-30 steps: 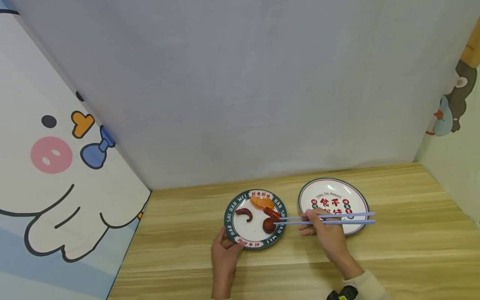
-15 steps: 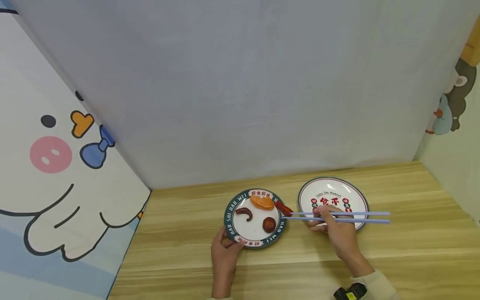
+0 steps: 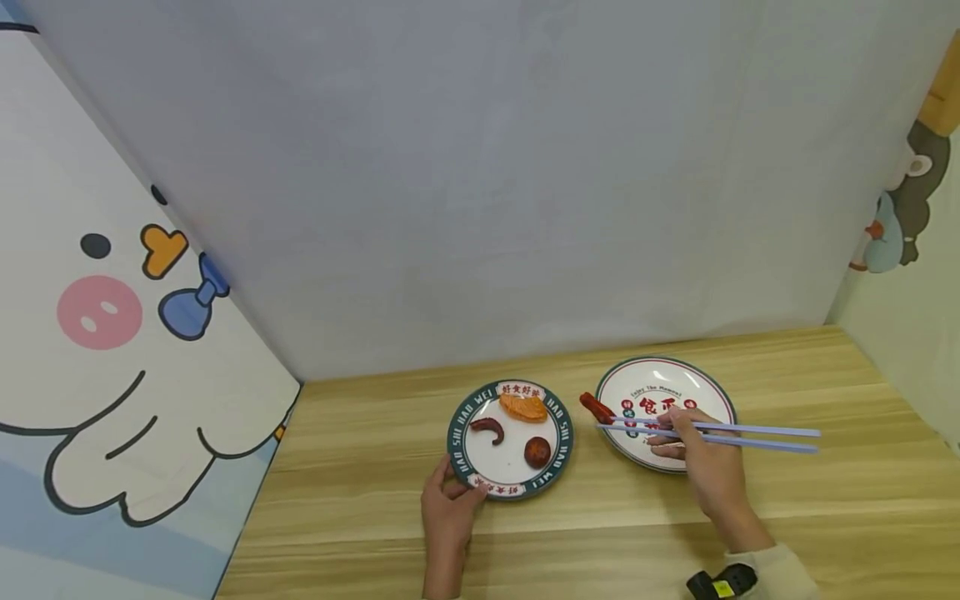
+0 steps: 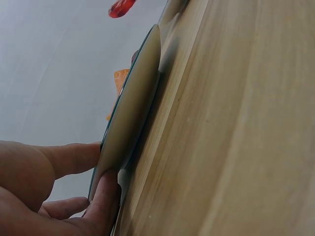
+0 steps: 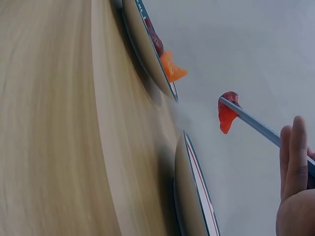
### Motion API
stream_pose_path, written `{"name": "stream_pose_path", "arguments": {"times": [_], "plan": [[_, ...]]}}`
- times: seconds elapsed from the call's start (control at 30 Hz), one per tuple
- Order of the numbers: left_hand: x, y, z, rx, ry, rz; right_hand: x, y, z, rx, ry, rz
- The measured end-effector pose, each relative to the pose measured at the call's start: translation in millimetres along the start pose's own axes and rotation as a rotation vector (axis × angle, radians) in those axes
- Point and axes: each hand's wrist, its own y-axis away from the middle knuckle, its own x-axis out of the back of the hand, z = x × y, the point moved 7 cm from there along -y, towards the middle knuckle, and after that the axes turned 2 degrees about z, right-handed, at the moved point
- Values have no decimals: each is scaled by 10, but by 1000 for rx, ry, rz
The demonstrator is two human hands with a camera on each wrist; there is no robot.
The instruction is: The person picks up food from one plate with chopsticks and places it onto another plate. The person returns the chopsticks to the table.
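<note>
My left hand (image 3: 450,504) grips the near-left rim of a green-rimmed plate (image 3: 555,477), thumb and fingers on either side of it in the left wrist view. On that plate lie an orange fillet-like piece (image 3: 523,407), a dark curled tentacle-like piece (image 3: 489,429) and a round brown piece (image 3: 537,452). My right hand (image 3: 708,467) holds a pair of pale lilac chopsticks (image 3: 780,430). Their tips pinch a glossy red food piece (image 5: 228,113), lifted above the table by the left edge of a white plate (image 3: 705,392) with red lettering.
A wood-grain table (image 3: 345,467) runs under both plates. Behind it stands a plain grey-white backdrop (image 3: 480,208). Cartoon-printed panels (image 3: 101,308) close in the left and right sides. A black watch-like device (image 3: 722,582) sits on the right wrist.
The right hand and chopsticks have moved right, carrying the red piece off the green-rimmed plate to the white plate's left edge. The left hand and its plate have stayed in place.
</note>
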Motion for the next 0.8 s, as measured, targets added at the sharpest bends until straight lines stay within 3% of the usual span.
{"name": "stream_pose_path", "arguments": {"times": [0.4, 0.8], "plan": [[3, 4, -7, -10, -2, 5, 240, -106, 11, -9, -63, 63], [13, 11, -4, -17, -12, 7, 461, -241, -1, -21, -41, 114]]}}
